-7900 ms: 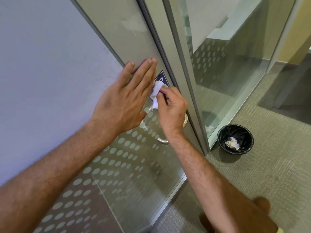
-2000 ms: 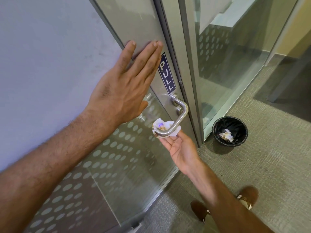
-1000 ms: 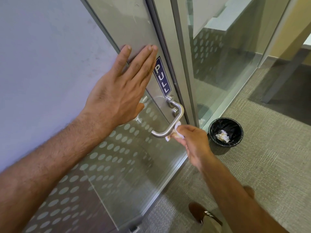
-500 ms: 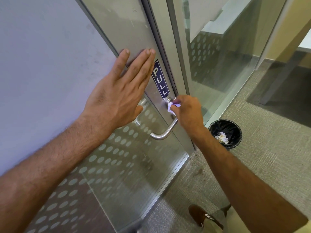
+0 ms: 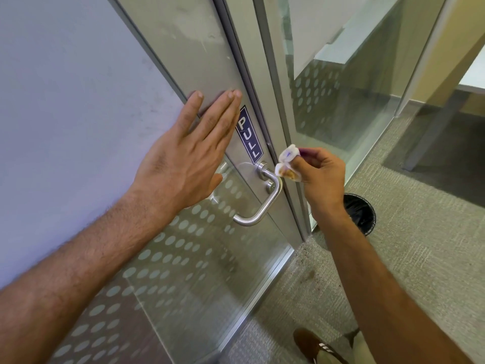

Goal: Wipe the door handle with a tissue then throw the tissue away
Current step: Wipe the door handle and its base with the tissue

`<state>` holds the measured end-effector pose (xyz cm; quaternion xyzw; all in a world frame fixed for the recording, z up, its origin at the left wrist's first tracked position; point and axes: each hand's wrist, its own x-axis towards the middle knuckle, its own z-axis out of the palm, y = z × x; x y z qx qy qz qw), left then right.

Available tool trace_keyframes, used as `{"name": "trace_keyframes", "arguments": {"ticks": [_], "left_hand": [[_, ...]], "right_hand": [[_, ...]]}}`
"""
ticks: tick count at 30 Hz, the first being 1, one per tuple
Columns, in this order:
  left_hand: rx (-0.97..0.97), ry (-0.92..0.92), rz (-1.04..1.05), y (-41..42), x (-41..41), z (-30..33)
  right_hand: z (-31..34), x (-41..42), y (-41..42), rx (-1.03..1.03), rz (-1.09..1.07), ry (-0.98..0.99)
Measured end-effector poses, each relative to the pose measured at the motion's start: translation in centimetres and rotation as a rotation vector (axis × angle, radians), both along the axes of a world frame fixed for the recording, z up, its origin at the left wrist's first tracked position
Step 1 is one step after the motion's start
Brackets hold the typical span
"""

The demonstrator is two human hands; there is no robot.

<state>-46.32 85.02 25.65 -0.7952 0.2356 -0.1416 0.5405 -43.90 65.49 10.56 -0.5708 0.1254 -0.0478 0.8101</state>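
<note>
A curved steel door handle (image 5: 265,203) is mounted on the metal stile of a glass door, below a blue PULL sticker (image 5: 249,139). My left hand (image 5: 187,156) lies flat against the door, fingers spread, just left of the sticker. My right hand (image 5: 321,174) pinches a crumpled white tissue (image 5: 287,164), stained brown and purple, at the handle's upper end. The tissue touches or nearly touches the handle there. A black bin (image 5: 363,215) stands on the carpet behind my right wrist, partly hidden.
The door's glass (image 5: 183,258) carries a band of frosted dots. Fixed glass panels (image 5: 341,101) stand to the right of the frame. Grey-green carpet (image 5: 420,245) covers the floor. My brown shoe (image 5: 312,345) shows at the bottom edge.
My right hand has drawn the tissue off the top of the handle and slightly to the right. Earlier it wiped the lower bar. My left hand has stayed flat on the door.
</note>
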Motion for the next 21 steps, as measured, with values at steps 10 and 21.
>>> {"name": "trace_keyframes", "arguments": {"ticks": [10,21], "left_hand": [[0.041,-0.027,-0.023,-0.2,-0.3,0.1],[0.044,-0.03,-0.02,0.1,-0.1,-0.2]], "right_hand": [[3.1,-0.1,8.5,-0.591,-0.117,-0.651],[4.2,0.9,8.6,-0.473,-0.141,-0.594]]}}
